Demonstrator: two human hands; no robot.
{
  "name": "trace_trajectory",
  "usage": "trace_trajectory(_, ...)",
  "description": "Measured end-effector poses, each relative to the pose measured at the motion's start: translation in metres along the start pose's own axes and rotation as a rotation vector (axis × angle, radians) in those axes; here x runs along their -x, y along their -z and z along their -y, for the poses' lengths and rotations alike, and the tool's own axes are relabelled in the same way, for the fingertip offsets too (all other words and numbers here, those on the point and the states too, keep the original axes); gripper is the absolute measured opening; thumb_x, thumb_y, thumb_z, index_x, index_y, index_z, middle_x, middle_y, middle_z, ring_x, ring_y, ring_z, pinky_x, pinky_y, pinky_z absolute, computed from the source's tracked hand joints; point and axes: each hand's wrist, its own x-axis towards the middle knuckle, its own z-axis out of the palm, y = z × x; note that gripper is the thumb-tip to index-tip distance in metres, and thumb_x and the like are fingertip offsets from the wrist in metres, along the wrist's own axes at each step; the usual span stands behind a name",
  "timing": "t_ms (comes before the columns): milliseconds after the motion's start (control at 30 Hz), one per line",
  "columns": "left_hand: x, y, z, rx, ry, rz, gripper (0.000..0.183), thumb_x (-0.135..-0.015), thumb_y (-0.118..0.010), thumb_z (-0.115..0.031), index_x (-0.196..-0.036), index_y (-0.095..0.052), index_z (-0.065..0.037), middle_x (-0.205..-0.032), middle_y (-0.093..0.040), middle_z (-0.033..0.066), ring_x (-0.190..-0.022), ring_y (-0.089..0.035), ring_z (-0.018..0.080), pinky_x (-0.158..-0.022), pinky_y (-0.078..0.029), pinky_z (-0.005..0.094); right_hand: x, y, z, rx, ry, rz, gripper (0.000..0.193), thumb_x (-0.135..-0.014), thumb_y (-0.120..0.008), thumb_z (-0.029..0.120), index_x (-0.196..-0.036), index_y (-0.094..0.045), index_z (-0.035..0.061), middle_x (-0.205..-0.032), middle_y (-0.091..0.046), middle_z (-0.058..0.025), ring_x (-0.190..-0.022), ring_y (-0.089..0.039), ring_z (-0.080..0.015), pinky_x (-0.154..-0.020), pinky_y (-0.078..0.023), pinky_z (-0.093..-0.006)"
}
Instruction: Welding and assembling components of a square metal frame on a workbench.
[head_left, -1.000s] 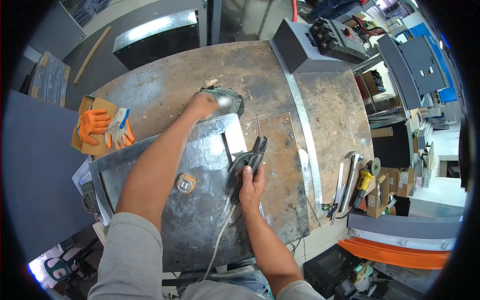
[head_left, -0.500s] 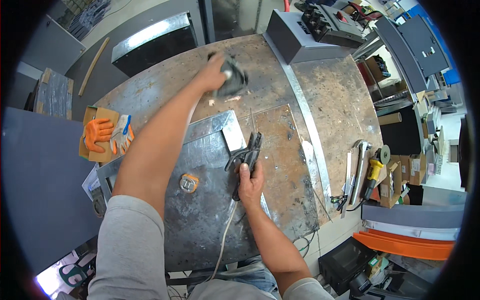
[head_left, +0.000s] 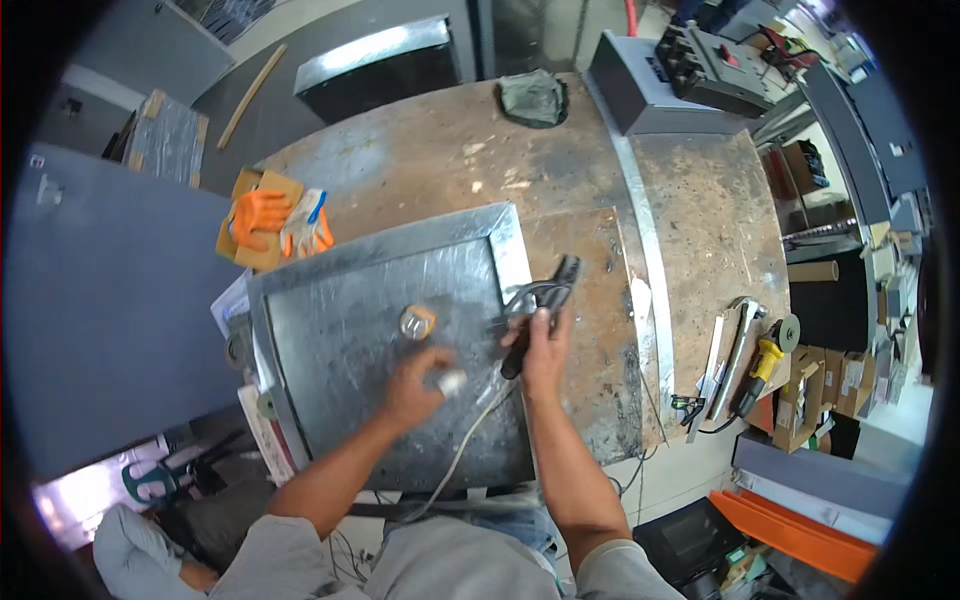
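My right hand grips a black welding electrode holder above the right edge of a metal frame; a pale cable runs from it toward my body. My left hand, blurred, hovers over the dark sheet inside the frame, thumb and fingers apart. Something white, perhaps a wrapping, shows at its thumb. Just beyond that hand lies an orange and silver tape measure. At the bench's far edge rests a crumpled-looking dark green thing, its kind unclear.
Orange-palmed work gloves lie in a cardboard box at the left. An angle grinder and a hammer lie at the right. A grey metal enclosure stands at the back. A person's grey-clothed limb shows at lower left.
My left hand has left the dark green thing, which now lies farther back, and has come toward me. My right hand still holds the electrode holder, now tilted right. The view has shifted.
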Motion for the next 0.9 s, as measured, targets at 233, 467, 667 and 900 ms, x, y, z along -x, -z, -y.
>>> trace_trajectory(233, 0.185, -0.045, -0.007, 0.085, 0.377, 0.567, 0.052, -0.080, -0.075, -0.049, -0.108, -0.065, -0.007, -0.095, -0.067, 0.0133, -0.088, -0.064, 0.0273, -0.079, -0.048, 0.0384, 0.093, 0.034, 0.045, -0.484, -0.567, 0.044, 0.042, -0.096, -0.052, 0.054, -0.102, -0.050, 0.0117, -0.077, -0.054, -0.0043, -0.063, -0.051, -0.0176, -0.055, -0.043, -0.0332)
trace_trajectory(467, 0.283, -0.036, -0.006, -0.047, 0.493, 0.296, 0.044, -0.087, -0.065, -0.046, -0.083, -0.063, -0.002, -0.079, -0.065, 0.0182, -0.074, -0.062, 0.0340, -0.066, -0.046, 0.0425, 0.161, 0.042, 0.043, -0.192, -0.469, 0.317, 0.036, -0.096, -0.055, 0.027, -0.125, -0.046, 0.0066, -0.103, -0.060, -0.0110, -0.088, -0.063, -0.0262, -0.080, -0.054, -0.0400)
trace_trajectory(667, 0.360, -0.031, 0.021, 0.001, 0.552, 0.193, 0.035, -0.085, -0.066, -0.040, -0.084, -0.064, -0.004, -0.081, -0.066, 0.0165, -0.079, -0.064, 0.0357, -0.069, -0.048, 0.0439, 0.225, 0.032, 0.053, -0.057, -0.361, 0.513, 0.053, -0.087, -0.067, 0.008, -0.133, -0.040, 0.0023, -0.115, -0.060, -0.0137, -0.101, -0.064, -0.0297, -0.089, -0.052, -0.0402)
trace_trajectory(900, 0.451, -0.037, 0.132, -0.143, 0.511, 0.076, 0.024, -0.077, -0.066, -0.027, -0.089, -0.063, -0.006, -0.092, -0.065, 0.0164, -0.092, -0.063, 0.0364, -0.078, -0.049, 0.0458, 0.266, 0.045, 0.074, 0.059, -0.073, 0.413, 0.048, -0.088, -0.065, 0.005, -0.133, -0.047, 0.0005, -0.108, -0.063, -0.0101, -0.095, -0.063, -0.0248, -0.090, -0.049, -0.0397)
